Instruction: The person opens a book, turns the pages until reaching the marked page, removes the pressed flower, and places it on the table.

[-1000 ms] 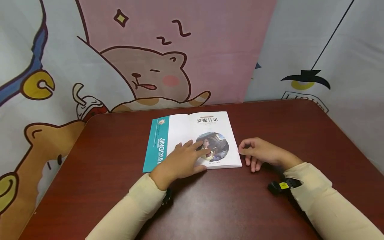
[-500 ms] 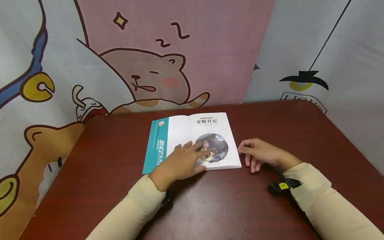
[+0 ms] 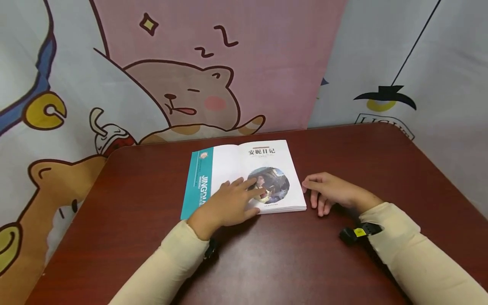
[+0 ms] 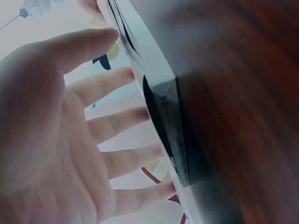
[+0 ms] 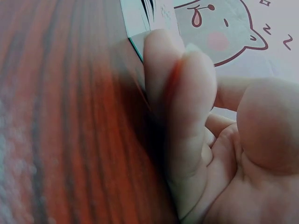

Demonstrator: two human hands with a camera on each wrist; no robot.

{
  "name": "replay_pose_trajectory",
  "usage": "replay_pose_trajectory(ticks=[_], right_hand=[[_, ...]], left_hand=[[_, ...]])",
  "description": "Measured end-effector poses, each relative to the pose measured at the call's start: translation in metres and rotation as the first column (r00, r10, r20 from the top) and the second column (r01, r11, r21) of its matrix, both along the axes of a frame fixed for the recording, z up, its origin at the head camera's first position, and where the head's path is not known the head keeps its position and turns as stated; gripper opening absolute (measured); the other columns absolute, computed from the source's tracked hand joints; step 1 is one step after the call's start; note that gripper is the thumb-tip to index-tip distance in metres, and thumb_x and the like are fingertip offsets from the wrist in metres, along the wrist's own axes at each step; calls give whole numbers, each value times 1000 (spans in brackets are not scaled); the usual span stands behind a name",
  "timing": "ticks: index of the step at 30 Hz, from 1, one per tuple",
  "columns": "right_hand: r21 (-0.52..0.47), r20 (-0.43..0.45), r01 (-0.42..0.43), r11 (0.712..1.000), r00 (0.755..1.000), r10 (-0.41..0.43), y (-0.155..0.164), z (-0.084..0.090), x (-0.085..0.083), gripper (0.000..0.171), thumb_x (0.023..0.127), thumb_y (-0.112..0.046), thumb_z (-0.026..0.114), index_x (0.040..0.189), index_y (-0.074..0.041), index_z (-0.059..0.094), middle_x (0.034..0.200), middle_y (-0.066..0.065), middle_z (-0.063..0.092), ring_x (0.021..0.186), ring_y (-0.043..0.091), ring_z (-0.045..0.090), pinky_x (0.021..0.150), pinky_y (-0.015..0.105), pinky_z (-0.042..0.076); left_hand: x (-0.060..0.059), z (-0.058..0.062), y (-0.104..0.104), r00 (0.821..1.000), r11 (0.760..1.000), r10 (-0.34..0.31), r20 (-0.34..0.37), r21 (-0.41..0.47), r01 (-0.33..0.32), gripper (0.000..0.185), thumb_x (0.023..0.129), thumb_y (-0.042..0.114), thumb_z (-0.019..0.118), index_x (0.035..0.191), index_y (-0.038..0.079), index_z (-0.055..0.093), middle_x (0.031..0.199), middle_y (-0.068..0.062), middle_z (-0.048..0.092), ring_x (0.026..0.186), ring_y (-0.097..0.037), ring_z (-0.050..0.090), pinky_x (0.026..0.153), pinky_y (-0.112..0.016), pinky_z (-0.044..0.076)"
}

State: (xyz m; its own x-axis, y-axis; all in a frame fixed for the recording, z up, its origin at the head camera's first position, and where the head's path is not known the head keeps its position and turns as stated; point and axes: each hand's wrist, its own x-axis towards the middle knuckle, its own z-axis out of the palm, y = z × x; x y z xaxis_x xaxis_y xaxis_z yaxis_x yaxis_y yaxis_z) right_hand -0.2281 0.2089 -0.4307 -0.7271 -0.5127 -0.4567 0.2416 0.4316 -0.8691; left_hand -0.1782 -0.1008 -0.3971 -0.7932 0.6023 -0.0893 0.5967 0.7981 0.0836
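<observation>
An open book (image 3: 226, 159) lies on the table, its teal cover flap at the left and a white title page with a round picture on the right. My left hand (image 3: 228, 203) rests on it with spread, straight fingers, the thumb at the near edge. In the left wrist view, those fingers (image 4: 126, 119) reach over the book's edge (image 4: 161, 88). My right hand (image 3: 333, 192) is at the book's right edge, thumb and index finger curled together at the page edge. In the right wrist view, curled fingers (image 5: 191, 102) hide the contact with the book (image 5: 140, 23).
The dark red-brown table (image 3: 289, 258) extends around the book. Behind it hangs a cloth printed with cartoon animals (image 3: 183, 93). A black strap device with a yellow label (image 3: 359, 232) is on the right wrist.
Both hands and the book stay nearly where they were. The whole head view shifts slightly.
</observation>
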Motion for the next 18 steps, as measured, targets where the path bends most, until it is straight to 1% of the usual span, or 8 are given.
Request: replay_pose_trajectory(ticks=[4, 7, 11, 15, 18], right_hand=[[7, -9, -7, 1000, 1000, 7, 0, 1, -2, 36, 107, -29, 46, 122, 3, 48, 68, 11, 62, 48, 19, 65, 46, 31, 54], [12, -19, -8, 1000, 1000, 8, -1, 3, -3, 35, 106, -29, 47, 121, 3, 49, 69, 11, 62, 48, 20, 65, 46, 32, 54], [26, -20, -10, 1000, 1000, 10, -1, 5, -3, 34, 106, -27, 48, 120, 4, 49, 69, 11, 61, 48, 20, 65, 46, 32, 53], [23, -17, -10, 1000, 1000, 11, 0, 4, -2, 34, 106, -27, 48, 119, 4, 49, 69, 11, 61, 48, 20, 65, 46, 32, 53], [18, -17, -11, 1000, 1000, 11, 1, 2, -2, 34, 106, -27, 48, 119, 4, 50, 69, 11, 61, 48, 20, 65, 46, 32, 53]], left_hand=[[-1, 3, 0, 1000, 1000, -1, 5, 5, 1, 52, 96, 46, 60, 144, 29, 55, 156, -9, 44, 140, -39, 46, 106, -62, 41], [-1, 4, 0, 1000, 1000, 6, -6, 7, -5, 50, 97, 46, 59, 144, 29, 55, 156, -8, 45, 139, -39, 47, 106, -63, 41], [-1, 4, 1, 1000, 1000, 6, -7, 13, -5, 49, 98, 47, 58, 144, 29, 56, 155, -8, 46, 138, -39, 48, 106, -63, 41], [0, 1, 1, 1000, 1000, 0, -21, 20, 1, 54, 94, 52, 63, 142, 29, 57, 154, -8, 47, 137, -38, 50, 105, -62, 43], [0, -1, 1, 999, 1000, -8, -37, 26, 9, 57, 91, 52, 67, 142, 29, 57, 153, -8, 48, 136, -38, 51, 103, -62, 44]])
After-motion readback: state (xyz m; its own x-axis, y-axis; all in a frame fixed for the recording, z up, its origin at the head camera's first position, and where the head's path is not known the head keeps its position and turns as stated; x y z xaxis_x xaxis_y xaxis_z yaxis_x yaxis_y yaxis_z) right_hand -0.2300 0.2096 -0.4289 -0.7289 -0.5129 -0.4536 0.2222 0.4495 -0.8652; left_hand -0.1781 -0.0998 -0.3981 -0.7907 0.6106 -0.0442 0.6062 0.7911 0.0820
